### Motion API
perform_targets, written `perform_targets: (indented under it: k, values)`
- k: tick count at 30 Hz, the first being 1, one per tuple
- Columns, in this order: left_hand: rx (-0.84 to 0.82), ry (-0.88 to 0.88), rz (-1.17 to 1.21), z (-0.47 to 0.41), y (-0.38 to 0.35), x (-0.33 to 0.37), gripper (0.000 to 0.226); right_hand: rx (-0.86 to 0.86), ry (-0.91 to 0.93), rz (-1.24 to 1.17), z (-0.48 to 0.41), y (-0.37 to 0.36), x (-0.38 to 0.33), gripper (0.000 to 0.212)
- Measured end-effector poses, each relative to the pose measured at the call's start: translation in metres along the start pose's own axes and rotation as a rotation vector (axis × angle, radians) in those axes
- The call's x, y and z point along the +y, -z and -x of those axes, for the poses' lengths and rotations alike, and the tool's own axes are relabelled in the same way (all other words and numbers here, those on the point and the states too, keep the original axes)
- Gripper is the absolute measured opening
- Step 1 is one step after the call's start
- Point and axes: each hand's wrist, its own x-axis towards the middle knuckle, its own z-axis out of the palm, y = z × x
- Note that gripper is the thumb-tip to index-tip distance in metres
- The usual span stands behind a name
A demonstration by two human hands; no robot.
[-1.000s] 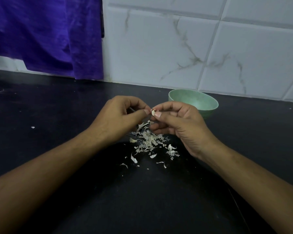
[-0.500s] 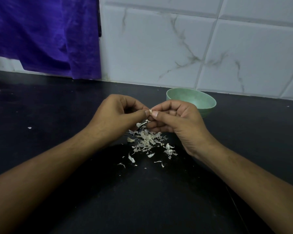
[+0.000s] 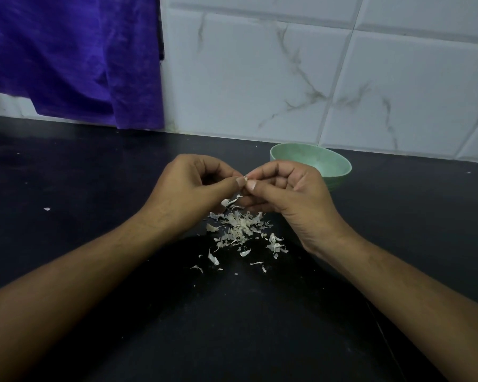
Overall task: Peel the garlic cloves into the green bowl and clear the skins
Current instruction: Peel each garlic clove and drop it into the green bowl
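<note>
My left hand (image 3: 188,188) and my right hand (image 3: 290,197) meet thumb to thumb above the black counter, both with curled fingers. Between their fingertips they pinch a small garlic clove (image 3: 246,177), of which only a pale tip shows. Directly below lies a scattered pile of white garlic skins (image 3: 240,230). The green bowl (image 3: 334,164) stands just behind my right hand, near the wall; its left part is hidden by my fingers and what it holds cannot be seen.
A purple cloth (image 3: 72,56) hangs over the tiled wall at the back left. The black counter (image 3: 66,188) carries a stray skin flake (image 3: 47,209) at the left. White marbled tiles (image 3: 342,78) close off the back.
Both hands stayed joined on the clove with only small finger movements; less of the clove shows now. The pile of skins looks the same.
</note>
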Motion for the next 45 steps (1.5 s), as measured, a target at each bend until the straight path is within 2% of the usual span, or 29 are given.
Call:
perform_targets:
  k: [6, 15, 24, 31, 38, 45]
  values:
    - [0.044, 0.029, 0.076, 0.0016, -0.0050, 0.0044, 0.011, 0.001, -0.027, -0.048, 0.0007, -0.0034, 0.0016, 0.008]
    - [0.146, -0.029, -0.046, 0.0023, -0.0076, 0.0034, 0.008, -0.019, -0.107, -0.138, 0.0011, -0.0054, 0.0001, 0.007]
    - [0.067, -0.028, -0.101, 0.0011, -0.0013, 0.0037, 0.014, -0.002, -0.078, -0.107, -0.0004, -0.0024, 0.0009, 0.009]
    - [0.125, -0.027, -0.120, 0.0020, -0.0051, 0.0055, 0.011, -0.006, -0.053, -0.091, 0.0016, -0.0053, 0.0002, 0.006]
    - [0.070, 0.003, -0.013, 0.0005, -0.0026, 0.0058, 0.011, 0.003, -0.008, -0.055, 0.0007, -0.0029, -0.0015, 0.006]
    - [0.112, -0.010, -0.008, 0.0007, -0.0063, 0.0052, 0.008, -0.006, -0.032, -0.072, 0.0015, -0.0050, -0.0008, 0.006]
